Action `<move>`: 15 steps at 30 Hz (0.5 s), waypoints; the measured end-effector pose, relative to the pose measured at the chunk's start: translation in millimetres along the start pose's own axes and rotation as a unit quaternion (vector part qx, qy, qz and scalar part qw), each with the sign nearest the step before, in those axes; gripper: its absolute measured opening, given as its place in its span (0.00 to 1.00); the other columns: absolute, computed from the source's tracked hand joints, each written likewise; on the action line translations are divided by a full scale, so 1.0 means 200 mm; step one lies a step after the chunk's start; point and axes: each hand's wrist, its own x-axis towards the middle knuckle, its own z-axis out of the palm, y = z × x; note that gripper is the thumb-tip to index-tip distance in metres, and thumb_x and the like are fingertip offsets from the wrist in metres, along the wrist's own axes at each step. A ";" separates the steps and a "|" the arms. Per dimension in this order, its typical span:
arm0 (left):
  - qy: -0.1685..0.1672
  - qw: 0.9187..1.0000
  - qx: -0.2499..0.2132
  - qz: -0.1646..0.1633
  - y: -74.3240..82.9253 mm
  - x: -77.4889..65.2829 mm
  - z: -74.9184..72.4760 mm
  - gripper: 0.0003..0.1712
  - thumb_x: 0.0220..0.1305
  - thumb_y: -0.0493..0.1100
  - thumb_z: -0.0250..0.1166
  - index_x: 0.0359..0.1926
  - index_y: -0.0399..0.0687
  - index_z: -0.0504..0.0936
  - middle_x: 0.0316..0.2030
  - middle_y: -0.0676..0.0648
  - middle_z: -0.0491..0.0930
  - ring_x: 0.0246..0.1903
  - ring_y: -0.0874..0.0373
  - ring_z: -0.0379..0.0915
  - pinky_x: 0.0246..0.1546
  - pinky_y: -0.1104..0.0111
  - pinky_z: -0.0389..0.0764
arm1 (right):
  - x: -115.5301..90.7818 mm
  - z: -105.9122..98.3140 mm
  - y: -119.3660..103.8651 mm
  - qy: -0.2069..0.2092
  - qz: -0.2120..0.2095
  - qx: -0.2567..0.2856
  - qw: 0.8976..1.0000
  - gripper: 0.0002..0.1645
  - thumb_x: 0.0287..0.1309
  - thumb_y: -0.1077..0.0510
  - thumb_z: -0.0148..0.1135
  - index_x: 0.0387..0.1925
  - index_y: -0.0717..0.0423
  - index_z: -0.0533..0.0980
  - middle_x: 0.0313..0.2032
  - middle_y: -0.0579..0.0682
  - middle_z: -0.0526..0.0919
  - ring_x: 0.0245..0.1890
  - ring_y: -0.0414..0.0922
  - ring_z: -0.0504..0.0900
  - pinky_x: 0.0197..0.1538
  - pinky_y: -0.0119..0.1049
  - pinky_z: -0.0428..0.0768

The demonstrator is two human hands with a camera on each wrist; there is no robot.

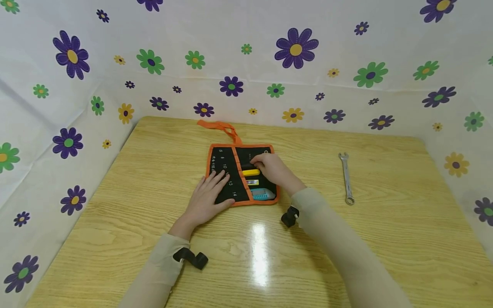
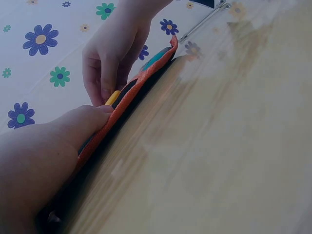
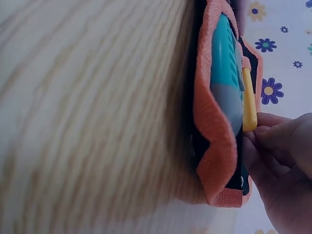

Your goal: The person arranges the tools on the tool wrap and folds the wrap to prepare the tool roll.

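A black tool pouch (image 1: 240,199) with orange trim lies spread on the table, its left panel printed with white numbers. Its pockets hold a yellow-handled tool (image 1: 251,173), a small silvery-yellow item (image 1: 252,182) and a teal and grey utility knife (image 1: 263,194). My left hand (image 1: 208,201) rests on the left panel with fingers spread, thumb along the lower edge. Above the yellow handle, my right hand (image 1: 274,171) has curled fingers that seem to pinch a black tool (image 1: 246,166) at the pocket; the fingertips partly hide it, and its kind is unclear.
A combination wrench (image 1: 347,179) lies on the wooden table (image 1: 385,239) to the right of the pouch. The pouch's orange tie strap (image 1: 219,125) trails toward the back edge. Flowered cloth (image 1: 254,42) stands behind and at both sides.
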 end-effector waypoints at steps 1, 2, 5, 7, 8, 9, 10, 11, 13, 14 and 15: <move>0.001 1.000 0.000 0.000 0.00 0.00 0.00 0.46 0.64 0.69 0.53 0.75 0.54 0.53 0.74 0.49 0.47 0.73 0.50 0.35 0.69 0.51 0.35 | 0.00 0.00 0.00 0.000 -0.001 0.000 1.000 0.14 0.68 0.66 0.52 0.49 0.63 0.81 0.47 0.57 0.83 0.47 0.50 0.81 0.51 0.41 0.78; 0.000 1.000 0.001 0.001 0.00 0.00 0.00 0.46 0.64 0.69 0.53 0.75 0.54 0.53 0.74 0.49 0.47 0.73 0.50 0.35 0.69 0.51 0.36 | 0.00 0.00 0.00 0.000 -0.003 -0.001 1.000 0.14 0.68 0.66 0.52 0.49 0.63 0.81 0.47 0.57 0.83 0.47 0.50 0.81 0.51 0.41 0.78; -0.002 1.000 -0.002 0.000 0.00 0.00 0.00 0.46 0.64 0.70 0.52 0.75 0.54 0.53 0.74 0.50 0.47 0.73 0.50 0.34 0.69 0.52 0.35 | -0.01 -0.01 0.01 0.003 -0.009 0.003 1.000 0.14 0.68 0.65 0.53 0.48 0.63 0.81 0.47 0.57 0.83 0.47 0.50 0.81 0.51 0.42 0.78; -0.002 1.000 -0.003 0.000 0.00 0.00 0.00 0.46 0.64 0.70 0.52 0.75 0.54 0.53 0.74 0.50 0.47 0.73 0.51 0.34 0.70 0.53 0.35 | -0.02 -0.02 0.01 0.006 -0.011 0.004 1.000 0.13 0.68 0.65 0.53 0.48 0.64 0.80 0.47 0.57 0.83 0.47 0.51 0.80 0.51 0.42 0.78; -0.002 1.000 -0.003 0.001 0.00 0.00 0.00 0.46 0.64 0.70 0.52 0.75 0.55 0.53 0.74 0.50 0.47 0.73 0.51 0.34 0.70 0.53 0.35 | -0.03 -0.02 0.02 0.009 -0.009 0.006 1.000 0.13 0.68 0.65 0.53 0.49 0.64 0.80 0.46 0.57 0.83 0.47 0.51 0.80 0.51 0.42 0.78; -0.002 1.000 -0.003 0.000 0.00 0.00 0.00 0.46 0.64 0.70 0.51 0.75 0.55 0.53 0.74 0.50 0.47 0.73 0.52 0.34 0.70 0.53 0.35 | -0.04 -0.03 0.02 0.011 -0.006 0.008 1.000 0.13 0.67 0.65 0.53 0.49 0.64 0.80 0.46 0.57 0.83 0.46 0.51 0.80 0.50 0.42 0.78; -0.001 1.000 -0.003 0.001 0.00 0.00 0.00 0.45 0.64 0.70 0.51 0.75 0.55 0.53 0.74 0.50 0.47 0.73 0.52 0.34 0.70 0.53 0.35 | -0.06 -0.04 0.03 0.013 -0.002 0.010 1.000 0.14 0.68 0.65 0.53 0.49 0.64 0.80 0.46 0.57 0.83 0.45 0.51 0.80 0.49 0.42 0.78; 0.001 1.000 -0.003 0.002 0.00 0.00 0.00 0.45 0.64 0.70 0.51 0.75 0.55 0.53 0.74 0.50 0.47 0.73 0.51 0.34 0.70 0.53 0.35 | -0.07 -0.05 0.04 0.015 0.003 0.012 1.000 0.14 0.68 0.65 0.53 0.50 0.64 0.79 0.46 0.57 0.82 0.45 0.50 0.80 0.49 0.42 0.79; 0.003 1.000 -0.002 0.004 -0.01 0.00 0.01 0.45 0.64 0.70 0.52 0.75 0.54 0.53 0.74 0.50 0.47 0.73 0.51 0.35 0.70 0.52 0.35 | -0.11 -0.08 0.05 0.018 0.011 0.017 1.000 0.14 0.67 0.65 0.53 0.51 0.64 0.79 0.46 0.57 0.82 0.44 0.50 0.80 0.48 0.42 0.79; 0.002 1.000 -0.001 0.004 -0.01 0.00 0.01 0.45 0.64 0.70 0.52 0.75 0.54 0.53 0.74 0.50 0.47 0.73 0.51 0.35 0.70 0.52 0.35 | -0.13 -0.09 0.05 0.018 0.018 0.022 0.999 0.15 0.67 0.64 0.53 0.52 0.64 0.78 0.47 0.57 0.82 0.44 0.50 0.80 0.47 0.43 0.79; 0.002 1.000 0.000 0.003 -0.01 0.00 0.01 0.45 0.64 0.70 0.52 0.75 0.55 0.53 0.74 0.50 0.47 0.73 0.51 0.35 0.70 0.52 0.35 | -0.15 -0.10 0.06 0.020 0.020 0.026 0.999 0.15 0.67 0.64 0.54 0.53 0.64 0.77 0.47 0.57 0.81 0.44 0.50 0.80 0.47 0.43 0.79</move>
